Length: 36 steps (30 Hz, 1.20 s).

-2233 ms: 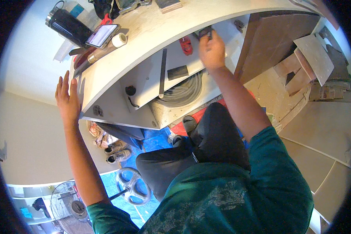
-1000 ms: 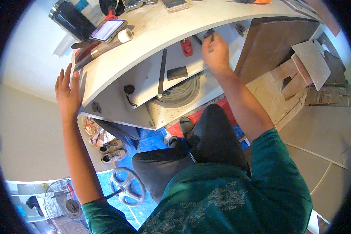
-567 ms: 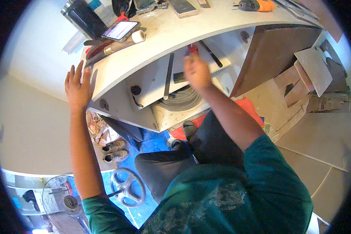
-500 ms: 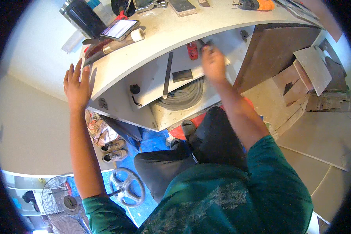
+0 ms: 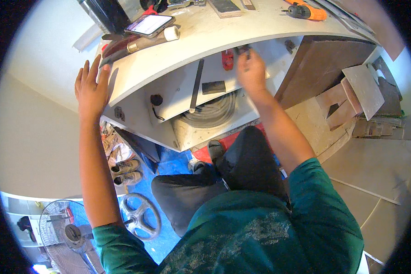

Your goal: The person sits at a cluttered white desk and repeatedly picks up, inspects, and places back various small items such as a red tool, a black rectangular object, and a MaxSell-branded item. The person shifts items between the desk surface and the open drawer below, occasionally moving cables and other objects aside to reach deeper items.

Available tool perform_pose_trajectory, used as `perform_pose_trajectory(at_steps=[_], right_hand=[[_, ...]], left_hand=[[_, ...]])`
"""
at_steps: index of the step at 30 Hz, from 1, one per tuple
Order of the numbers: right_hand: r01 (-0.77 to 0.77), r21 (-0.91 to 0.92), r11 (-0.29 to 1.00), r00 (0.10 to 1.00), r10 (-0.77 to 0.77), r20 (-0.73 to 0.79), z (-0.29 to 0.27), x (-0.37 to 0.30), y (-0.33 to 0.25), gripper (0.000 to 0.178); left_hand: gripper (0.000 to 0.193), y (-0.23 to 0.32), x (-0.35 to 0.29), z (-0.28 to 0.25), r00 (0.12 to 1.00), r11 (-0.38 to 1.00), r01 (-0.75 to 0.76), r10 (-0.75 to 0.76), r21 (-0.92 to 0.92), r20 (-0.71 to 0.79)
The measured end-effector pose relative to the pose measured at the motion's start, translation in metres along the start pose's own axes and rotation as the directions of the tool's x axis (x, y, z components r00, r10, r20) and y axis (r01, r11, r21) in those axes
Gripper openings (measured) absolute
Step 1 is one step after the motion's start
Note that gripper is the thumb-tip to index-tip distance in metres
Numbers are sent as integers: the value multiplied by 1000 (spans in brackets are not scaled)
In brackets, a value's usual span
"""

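My left hand (image 5: 92, 89) lies with its fingers spread at the left end of the cream tabletop (image 5: 169, 64). My right hand (image 5: 252, 73) reaches into the open cabinet, its fingers closed around a small dark thing (image 5: 243, 49) that is blurred and partly hidden. Just left of that hand, a red tool (image 5: 228, 60) lies on the white shelf (image 5: 178, 98). The same shelf holds a dark rectangular block (image 5: 213, 87), a long narrow dark strip (image 5: 197, 84) and a round black thing with a cord (image 5: 156, 99).
Below the shelf lies a coiled grey hose (image 5: 210, 114). On top are a phone (image 5: 150, 25), a brown tube with a white end (image 5: 153, 40), a black cylinder (image 5: 106, 16) and an orange drill (image 5: 306, 11). A fan (image 5: 71, 233), handwheel (image 5: 140, 216) and shoes (image 5: 127, 172) stand at lower left.
The whole view has shifted slightly. My right hand stays by the red tool, its wrist turned a little; my left hand keeps its place at the tabletop's end.
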State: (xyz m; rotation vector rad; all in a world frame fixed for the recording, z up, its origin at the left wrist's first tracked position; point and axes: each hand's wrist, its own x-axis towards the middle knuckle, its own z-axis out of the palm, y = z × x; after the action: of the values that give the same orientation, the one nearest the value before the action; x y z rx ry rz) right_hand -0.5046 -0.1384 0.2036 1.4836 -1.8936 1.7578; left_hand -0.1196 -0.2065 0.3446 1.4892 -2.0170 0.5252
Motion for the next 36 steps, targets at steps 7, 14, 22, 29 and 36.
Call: perform_pose_trajectory(at_steps=[7, 14, 22, 29, 36], right_hand=[[126, 105, 986, 958, -148, 244, 60, -54, -79, 17], [-202, 282, 938, 820, 4, 573, 31, -72, -82, 26], [-831, 516, 208, 554, 229, 800, -71, -82, -34, 27], [-836, 436, 332, 485, 79, 871, -108, -101, -28, 30], [-814, 223, 536, 288, 39, 957, -114, -106, -19, 23]], left_hand=[[52, -2, 2, 2, 1000, 1000, 3, -3, 15, -10], [52, -9, 0, 6, 992, 999, 4, 1, 38, -124], [19, 37, -42, -32, 857, 915, -256, 66, -311, -510], [38, 209, -154, 0, 913, 407, 142, 298, -902, 278], [20, 246, -150, 38, 869, 314, 324, 273, -892, 412]])
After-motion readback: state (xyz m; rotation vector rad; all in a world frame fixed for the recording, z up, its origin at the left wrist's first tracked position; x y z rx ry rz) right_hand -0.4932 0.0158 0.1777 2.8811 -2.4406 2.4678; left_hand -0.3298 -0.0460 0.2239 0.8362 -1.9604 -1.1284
